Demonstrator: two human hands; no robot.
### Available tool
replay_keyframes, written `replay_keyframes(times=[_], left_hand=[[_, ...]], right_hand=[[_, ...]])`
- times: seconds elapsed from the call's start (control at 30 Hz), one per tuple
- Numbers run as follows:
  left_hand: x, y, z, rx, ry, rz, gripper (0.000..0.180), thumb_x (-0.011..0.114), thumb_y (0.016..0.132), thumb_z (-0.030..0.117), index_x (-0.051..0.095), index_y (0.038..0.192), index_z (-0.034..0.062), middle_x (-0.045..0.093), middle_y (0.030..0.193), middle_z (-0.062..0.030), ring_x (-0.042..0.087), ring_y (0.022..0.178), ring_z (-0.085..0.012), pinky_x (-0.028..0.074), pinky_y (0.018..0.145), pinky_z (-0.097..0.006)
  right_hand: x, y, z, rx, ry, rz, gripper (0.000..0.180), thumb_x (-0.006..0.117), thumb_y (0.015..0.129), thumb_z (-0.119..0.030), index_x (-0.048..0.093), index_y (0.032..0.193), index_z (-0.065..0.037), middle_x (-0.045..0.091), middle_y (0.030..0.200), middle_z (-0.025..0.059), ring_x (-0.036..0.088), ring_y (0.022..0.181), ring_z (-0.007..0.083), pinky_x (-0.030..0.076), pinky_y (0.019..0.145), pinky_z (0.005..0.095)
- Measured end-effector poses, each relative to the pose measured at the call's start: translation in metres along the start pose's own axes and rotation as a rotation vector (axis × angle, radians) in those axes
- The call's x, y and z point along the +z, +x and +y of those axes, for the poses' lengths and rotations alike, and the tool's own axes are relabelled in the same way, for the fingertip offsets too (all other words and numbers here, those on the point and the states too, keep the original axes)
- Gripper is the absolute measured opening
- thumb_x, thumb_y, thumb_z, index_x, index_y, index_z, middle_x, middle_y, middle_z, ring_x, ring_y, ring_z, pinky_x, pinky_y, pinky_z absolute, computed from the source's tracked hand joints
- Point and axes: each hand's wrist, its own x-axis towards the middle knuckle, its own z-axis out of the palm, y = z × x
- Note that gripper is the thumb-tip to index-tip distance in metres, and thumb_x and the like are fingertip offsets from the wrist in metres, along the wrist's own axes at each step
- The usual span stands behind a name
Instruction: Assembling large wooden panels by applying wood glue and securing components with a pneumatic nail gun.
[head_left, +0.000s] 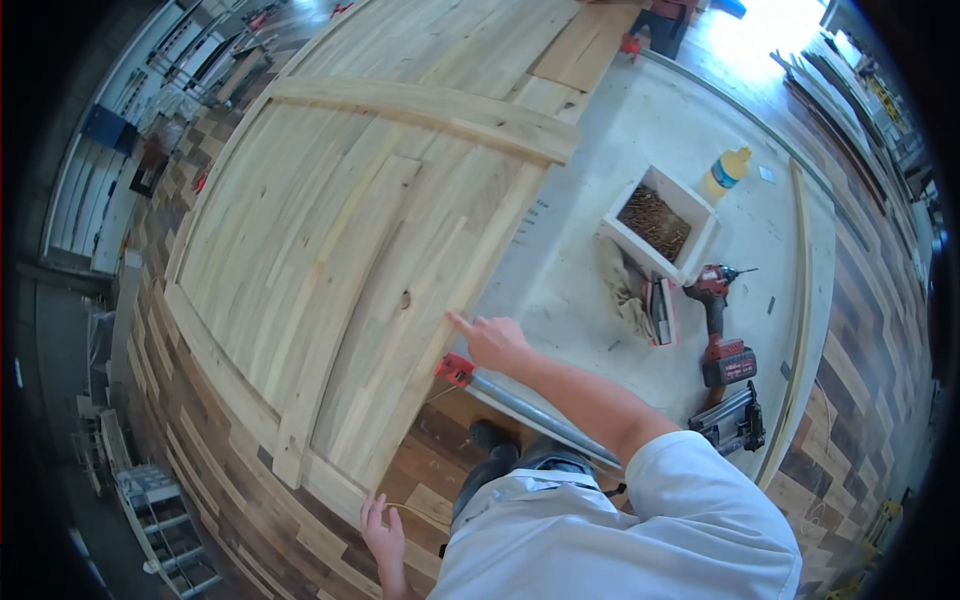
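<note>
The right hand has its index finger stretched out and the other fingers loosely curled under; it grips nothing, and the fingertip touches, or all but touches, the right long edge of the big wooden panel — a door-like slab of glued boards with battens fixed across it. From that fingertip the panel spreads away to the left and far side; its long axis runs from the near left corner up toward the far right, so the edge under the finger slants the same way. Just below the hand sits the red head of a bar clamp, its grey steel bar running to the near right under the forearm. The left hand is lower and nearer, fingers open and flat against the panel's near edge, holding nothing that I can make out. Of the two, the right hand is the one farther along the long edge; the left is at the near end. Out to the right, on the pale workbench, lie a white box of screws, a crumpled rag, a red cordless drill, a dark nail gun and a yellow glue bottle — all well apart from both hands. The floor beneath is patchwork wood.
</note>
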Motion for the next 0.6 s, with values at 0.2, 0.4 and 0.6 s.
replay_keyframes(times=[0.2, 0.4, 0.6], left_hand=[[0.033, -0.028, -0.020, -0.216, -0.068, -0.138, 0.030, 0.061, 0.088, 0.004, 0.062, 0.117, -0.0043, 0.067, 0.097, -0.0134, 0.065, 0.086, -0.0213, 0.052, 0.077, -0.032], [0.047, -0.076, -0.067, -0.576, -0.200, -0.600, 0.048, 0.056, 0.094, 0.042, 0.062, 0.115, -0.0001, 0.063, 0.104, -0.0219, 0.057, 0.097, -0.0315, 0.047, 0.085, -0.042], [0.031, -0.089, -0.029, -0.335, -0.165, -0.623, 0.029, 0.057, 0.094, 0.024, 0.066, 0.110, 0.0010, 0.066, 0.099, -0.0180, 0.061, 0.089, -0.0307, 0.050, 0.080, -0.039]], right_hand=[[0.002, -0.050, 0.033, 0.002, 0.230, 0.226, 0.039, 0.057, 0.087, -0.019, 0.060, 0.125, -0.015, 0.067, 0.087, 0.0125, 0.066, 0.076, 0.0317, 0.054, 0.063, 0.0429], [-0.058, -0.138, 0.146, 0.266, 0.575, 0.868, 0.010, 0.066, 0.088, -0.013, 0.072, 0.088, -0.004, 0.068, 0.075, 0.0102, 0.066, 0.069, 0.0164, 0.052, 0.065, 0.0306], [-0.176, -0.126, 0.340, 0.654, 0.379, 1.386, 0.029, 0.073, 0.083, -0.029, 0.068, 0.090, -0.001, 0.063, 0.073, 0.0081, 0.058, 0.066, 0.0180, 0.049, 0.067, 0.0319]])
